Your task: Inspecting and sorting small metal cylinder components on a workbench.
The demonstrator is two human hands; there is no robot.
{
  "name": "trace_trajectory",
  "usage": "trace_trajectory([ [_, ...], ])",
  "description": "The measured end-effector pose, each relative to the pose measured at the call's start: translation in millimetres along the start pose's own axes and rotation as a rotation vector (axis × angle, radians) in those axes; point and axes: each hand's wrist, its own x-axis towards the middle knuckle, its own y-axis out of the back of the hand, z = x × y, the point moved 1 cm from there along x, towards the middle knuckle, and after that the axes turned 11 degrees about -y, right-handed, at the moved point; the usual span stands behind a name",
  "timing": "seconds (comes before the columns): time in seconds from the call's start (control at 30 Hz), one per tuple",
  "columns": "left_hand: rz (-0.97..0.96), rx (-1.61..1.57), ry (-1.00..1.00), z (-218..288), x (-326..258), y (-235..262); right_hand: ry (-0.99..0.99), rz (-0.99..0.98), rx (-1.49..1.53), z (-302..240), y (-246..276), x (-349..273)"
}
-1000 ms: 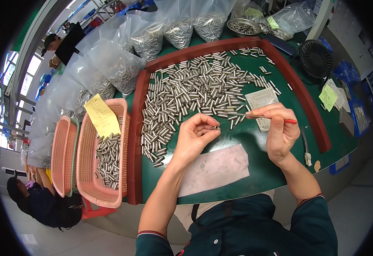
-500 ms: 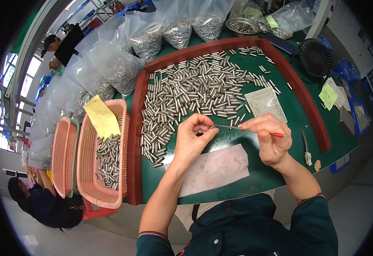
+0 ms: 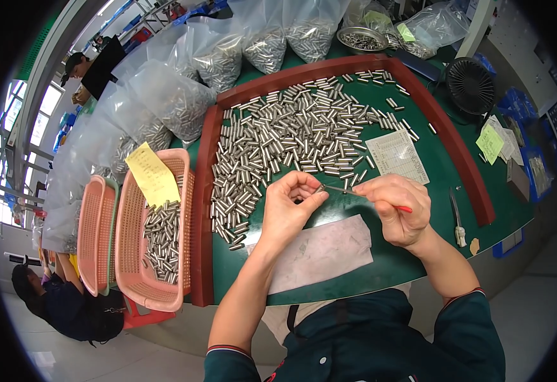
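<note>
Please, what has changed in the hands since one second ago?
The right hand moved left toward the left hand, bringing the thin red-tipped tool to the small metal piece in the left grip. The metal pins and pink basket stayed unchanged.

Bright, sharp centre; dark, bent fisheye rim.

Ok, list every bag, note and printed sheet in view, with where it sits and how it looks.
Clear plastic bags: along the table's far and left edge, bulging with metal pins.
Yellow note: in the pink basket, left of the tray, rectangular.
Printed white sheet: on the green mat, right of the pin heap.
Yellow-green note: far right, near the black fan.
</note>
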Motion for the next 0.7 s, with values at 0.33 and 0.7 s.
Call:
trace_trajectory([
  [0.33,-0.008,0.021,0.045,-3.8,-0.9,4.3,0.249,0.041,-0.099,-1.9,9.1,2.5],
  [0.7,-0.007,0.007,0.012,-2.9,-0.8,1.4,0.104,0.015,0.017,0.8,-0.7,-1.5],
])
